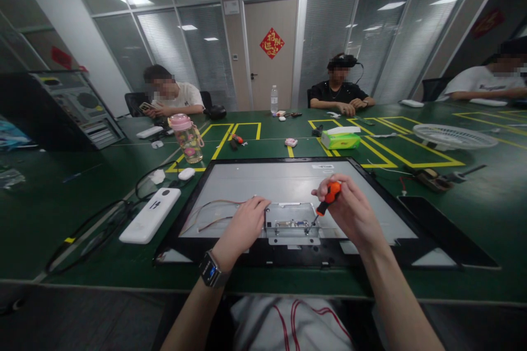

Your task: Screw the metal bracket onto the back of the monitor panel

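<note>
My right hand [352, 208]: fingers clamped on one orange-and-black screwdriver [331, 193], shaft slanting down to metal bracket [291, 215] | My left hand [247, 222]: at bracket's left edge, whether gripping I cannot tell | Bracket: on near half of black-framed panel [247, 178], flat on green table [132, 263]

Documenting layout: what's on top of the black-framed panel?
On the black-framed panel: a metal bracket, thin wires and a white label. Left hand at the bracket's left edge; right hand holds a screwdriver. What's under the bracket is covered.
</note>
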Tool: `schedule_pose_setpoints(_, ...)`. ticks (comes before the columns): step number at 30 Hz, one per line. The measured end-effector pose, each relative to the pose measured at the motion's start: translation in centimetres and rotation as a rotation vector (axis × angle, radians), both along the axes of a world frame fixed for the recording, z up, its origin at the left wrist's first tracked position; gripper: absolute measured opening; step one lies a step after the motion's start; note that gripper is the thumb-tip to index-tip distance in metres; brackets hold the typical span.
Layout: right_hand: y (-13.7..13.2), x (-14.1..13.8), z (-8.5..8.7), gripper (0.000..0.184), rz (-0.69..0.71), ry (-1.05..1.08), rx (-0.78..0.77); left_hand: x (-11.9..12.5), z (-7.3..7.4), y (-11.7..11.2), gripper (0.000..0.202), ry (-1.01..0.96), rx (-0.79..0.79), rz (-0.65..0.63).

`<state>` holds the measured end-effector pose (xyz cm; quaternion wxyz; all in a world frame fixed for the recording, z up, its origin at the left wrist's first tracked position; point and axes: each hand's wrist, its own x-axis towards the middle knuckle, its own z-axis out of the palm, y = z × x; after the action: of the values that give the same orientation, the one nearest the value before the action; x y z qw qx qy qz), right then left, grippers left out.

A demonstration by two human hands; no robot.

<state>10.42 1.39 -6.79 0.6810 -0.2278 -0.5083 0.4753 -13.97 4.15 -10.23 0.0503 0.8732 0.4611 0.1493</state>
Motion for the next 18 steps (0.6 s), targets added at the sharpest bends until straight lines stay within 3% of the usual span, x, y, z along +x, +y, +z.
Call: schedule_pose_setpoints(18, -0.07, -0.1, -0.15, 0.021, -0.144, -0.038, 0.035, 0.0, -0.02, -0.08, 0.039, 0.0, 0.008, 0.001)
